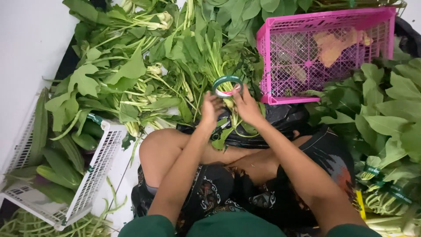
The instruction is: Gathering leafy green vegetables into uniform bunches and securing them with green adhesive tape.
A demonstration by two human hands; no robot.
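View from above of a person seated cross-legged on the floor, w/ leafy greens piled all around. Both forearms reach fwd over the knees and meet at centre frame.

Left hand (212,109) and right hand (246,106) sit close together, just apart, on either side of a bunch of greens (209,59). The bunch's long axis runs roughly top to bottom of frame: cut stems toward the person, leaves fanning away toward the top. A roll of green tape (227,85) w/ a red-and-white inner edge stands at the stems, between the two hands; its open ring faces the camera, slightly tilted. Right grip: thumb and fingers pinched on the roll's right edge. Left grip: fingers curled at the stems just below-left of the roll; can't tell if they're clamped on the stems or only touching.

Under the hands, a black plastic bag (280,118) lies across the lap. To the right, touching the bag, a pink plastic crate (326,19) lies on its side. Far left, a white basket (98,164) holds long green gourds (61,164). More loose greens (390,109) on the right, w/ taped bundles (383,193) at lower right.
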